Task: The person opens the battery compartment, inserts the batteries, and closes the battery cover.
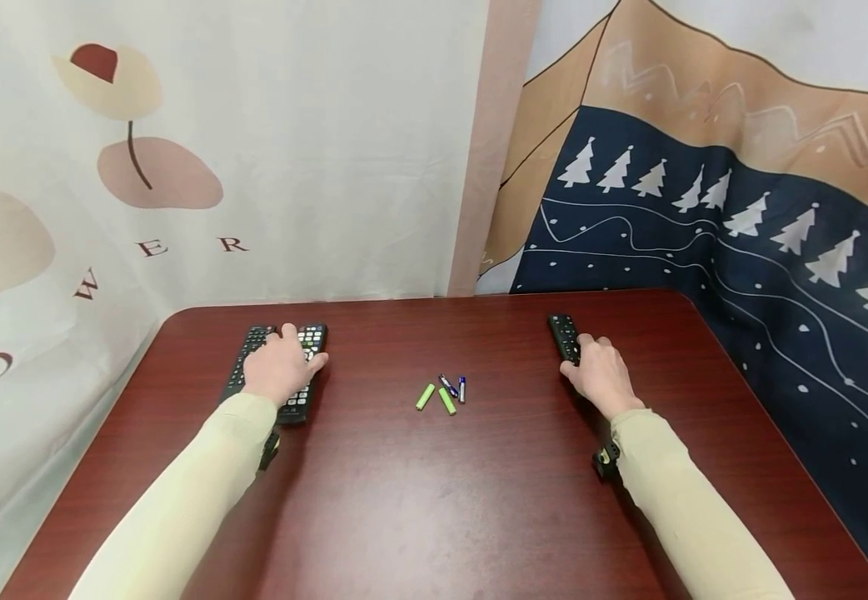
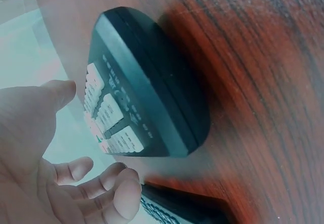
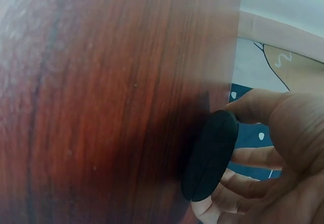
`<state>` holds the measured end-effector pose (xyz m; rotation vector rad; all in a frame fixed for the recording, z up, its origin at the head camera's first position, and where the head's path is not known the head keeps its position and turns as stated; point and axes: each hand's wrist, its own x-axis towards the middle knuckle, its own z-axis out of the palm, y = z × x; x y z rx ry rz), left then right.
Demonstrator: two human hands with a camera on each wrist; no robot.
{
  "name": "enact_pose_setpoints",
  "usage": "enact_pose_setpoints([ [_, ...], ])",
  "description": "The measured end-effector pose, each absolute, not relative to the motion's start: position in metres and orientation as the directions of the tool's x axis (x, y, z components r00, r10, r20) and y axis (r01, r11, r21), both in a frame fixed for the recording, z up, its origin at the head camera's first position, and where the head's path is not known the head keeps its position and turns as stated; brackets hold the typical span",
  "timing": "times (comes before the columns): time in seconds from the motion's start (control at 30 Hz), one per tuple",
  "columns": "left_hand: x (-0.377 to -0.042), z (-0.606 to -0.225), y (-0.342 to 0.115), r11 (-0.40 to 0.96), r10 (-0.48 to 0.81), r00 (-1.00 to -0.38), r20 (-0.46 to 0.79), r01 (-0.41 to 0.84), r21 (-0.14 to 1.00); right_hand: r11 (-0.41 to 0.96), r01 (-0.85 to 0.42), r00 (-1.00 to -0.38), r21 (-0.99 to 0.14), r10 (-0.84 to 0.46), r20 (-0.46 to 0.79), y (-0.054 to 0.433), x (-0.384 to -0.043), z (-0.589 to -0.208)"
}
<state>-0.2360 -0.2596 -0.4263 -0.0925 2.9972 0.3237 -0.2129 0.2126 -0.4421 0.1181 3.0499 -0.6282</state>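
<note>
Two black remote controls lie side by side at the table's left. My left hand (image 1: 278,368) hovers over them with its thumb spread. The left wrist view shows the thumb apart from the nearer remote control (image 2: 152,82), which has pale buttons; the other fingers bend loosely between it and the second remote control (image 2: 174,211). At the right, my right hand (image 1: 602,377) grips a slim black remote control (image 1: 564,333) by its sides. In the right wrist view its thumb and fingers lie along opposite edges of this remote control (image 3: 210,155), which is close to the tabletop.
Several small batteries lie mid-table between the hands: green ones (image 1: 446,401) and blue-and-silver ones (image 1: 462,389). Behind the reddish-brown table (image 1: 374,500) hangs a pale printed curtain (image 1: 344,167), with a navy tree-patterned cloth (image 1: 629,233) along the right.
</note>
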Motion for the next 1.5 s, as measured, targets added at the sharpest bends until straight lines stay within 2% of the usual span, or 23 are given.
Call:
enact_pose_setpoints([
  [0.3, -0.233, -0.423, -0.258, 0.978, -0.042, -0.996, -0.080, -0.058, 0.199, 0.863, 0.082, -0.996, -0.499, 0.083, -0.021, 0.211, -0.212, -0.440],
  [0.8, -0.229, -0.422, -0.249, 0.975, -0.015, -1.000, 0.003, -0.014, 0.221, 0.775, -0.032, -0.994, -0.631, 0.040, 0.100, 0.199, -0.208, -0.444],
  [1.5, -0.218, -0.415, -0.215, 0.962, 0.044, -0.989, 0.140, 0.080, 0.261, 0.611, -0.040, -0.995, -0.790, 0.045, 0.085, 0.181, -0.198, -0.442],
])
